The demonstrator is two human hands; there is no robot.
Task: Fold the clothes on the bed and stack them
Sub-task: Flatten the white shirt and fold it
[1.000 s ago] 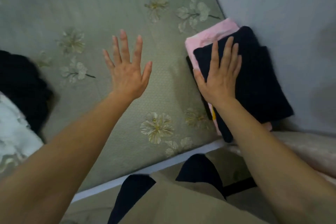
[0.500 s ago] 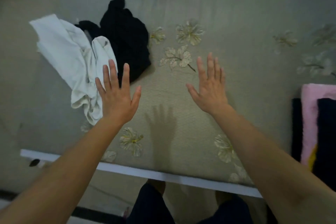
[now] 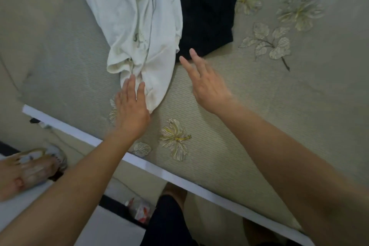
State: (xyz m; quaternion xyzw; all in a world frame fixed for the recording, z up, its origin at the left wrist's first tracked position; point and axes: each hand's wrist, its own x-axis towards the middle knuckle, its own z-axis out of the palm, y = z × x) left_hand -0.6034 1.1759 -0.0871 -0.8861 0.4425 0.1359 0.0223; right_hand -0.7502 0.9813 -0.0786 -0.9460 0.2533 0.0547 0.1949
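Flat left hand (image 3: 131, 110) touching the white garment (image 3: 137, 26) at its near end, right hand (image 3: 207, 88) spread, holding nothing, near the dark garment (image 3: 207, 6), white garment lengthwise, narrow end towards the bed edge (image 3: 79, 136), open bedspread (image 3: 279, 106) rightward

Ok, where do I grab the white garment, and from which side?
Probably best to take the white garment by its narrow near end, from the near edge of the bedspread, where the left hand touches it. That end lies free; farther up the cloth is bunched against the dark garment.
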